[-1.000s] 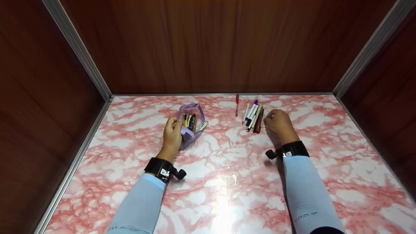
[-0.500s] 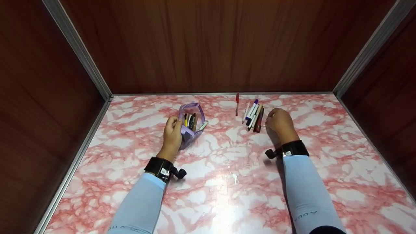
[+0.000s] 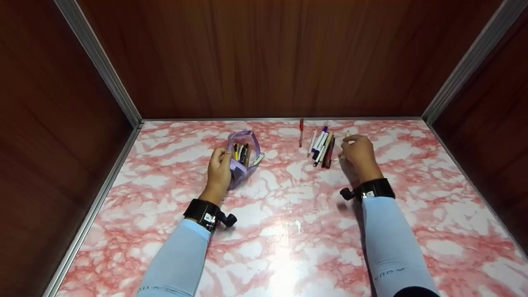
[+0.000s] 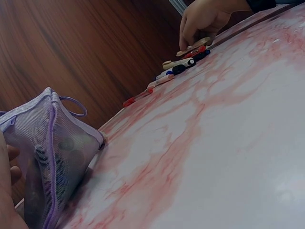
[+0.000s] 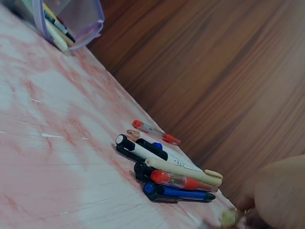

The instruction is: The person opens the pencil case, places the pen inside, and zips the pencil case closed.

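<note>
My left hand (image 3: 218, 169) grips the near left side of a purple mesh pencil case (image 3: 238, 166), which stands unzipped with several pens (image 3: 241, 153) inside. In the left wrist view, the mesh wall (image 4: 71, 148) shows dark shapes through it. My right hand (image 3: 359, 152) pinches a pale tan pen (image 4: 194, 46) just right of a pen pile; mostly hidden by the fingers, only its light end (image 5: 229, 217) shows in the right wrist view. Side by side in the pile lie white markers (image 3: 319, 142), a cream pen (image 5: 183, 171), a red-capped pen (image 5: 176, 180) and a blue-and-black pen (image 5: 181, 193).
A red pen (image 3: 301, 133) lies apart, left of the pile and near the back edge. Wood-patterned panels (image 3: 280, 57) rise behind and on both sides of the pink marbled table (image 3: 284, 231). A light pen (image 3: 258, 159) pokes out at the case's right rim.
My right hand has shifted slightly right and away from me, and the pale pen's tip now shows above the fingers. The left hand and the pencil case stay in place.
</note>
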`<state>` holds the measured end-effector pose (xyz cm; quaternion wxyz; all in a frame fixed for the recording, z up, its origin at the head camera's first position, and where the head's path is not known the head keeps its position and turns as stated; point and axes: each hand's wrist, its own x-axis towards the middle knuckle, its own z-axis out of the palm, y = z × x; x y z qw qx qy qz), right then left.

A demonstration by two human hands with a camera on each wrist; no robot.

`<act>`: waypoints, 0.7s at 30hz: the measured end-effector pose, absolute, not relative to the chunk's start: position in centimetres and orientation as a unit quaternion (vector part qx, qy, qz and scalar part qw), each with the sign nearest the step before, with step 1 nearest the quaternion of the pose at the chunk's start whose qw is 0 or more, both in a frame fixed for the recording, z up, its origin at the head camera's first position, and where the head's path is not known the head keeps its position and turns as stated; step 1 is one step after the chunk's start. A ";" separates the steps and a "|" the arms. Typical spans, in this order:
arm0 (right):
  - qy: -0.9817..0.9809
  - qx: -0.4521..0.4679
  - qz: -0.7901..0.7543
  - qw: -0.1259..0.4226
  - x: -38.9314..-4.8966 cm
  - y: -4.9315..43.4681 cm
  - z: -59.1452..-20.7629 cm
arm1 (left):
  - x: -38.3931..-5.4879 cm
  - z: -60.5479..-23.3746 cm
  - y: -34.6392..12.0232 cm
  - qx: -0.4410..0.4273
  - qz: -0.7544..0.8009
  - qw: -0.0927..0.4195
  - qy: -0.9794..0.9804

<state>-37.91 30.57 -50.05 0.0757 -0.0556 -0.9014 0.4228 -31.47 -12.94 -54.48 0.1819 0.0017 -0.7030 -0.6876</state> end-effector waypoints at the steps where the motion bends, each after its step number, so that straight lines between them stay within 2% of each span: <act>1: -0.893 -0.057 0.440 0.080 -37.9 30.5 -50.0 | -31.5 -54.5 -13.0 0.003 -0.688 0.182 -0.702; 10: -0.831 -0.037 0.543 0.116 -37.9 28.3 -48.3 | -31.6 -54.5 -12.9 -0.002 -0.701 0.183 -0.690; 16: -0.779 -0.001 0.619 0.101 -37.6 24.6 -47.8 | -31.7 -54.7 -12.9 -0.007 -0.700 0.183 -0.691; 21: -0.785 0.043 0.610 0.097 -37.0 20.5 -47.9 | -31.7 -54.5 -12.9 -0.007 -0.703 0.177 -0.689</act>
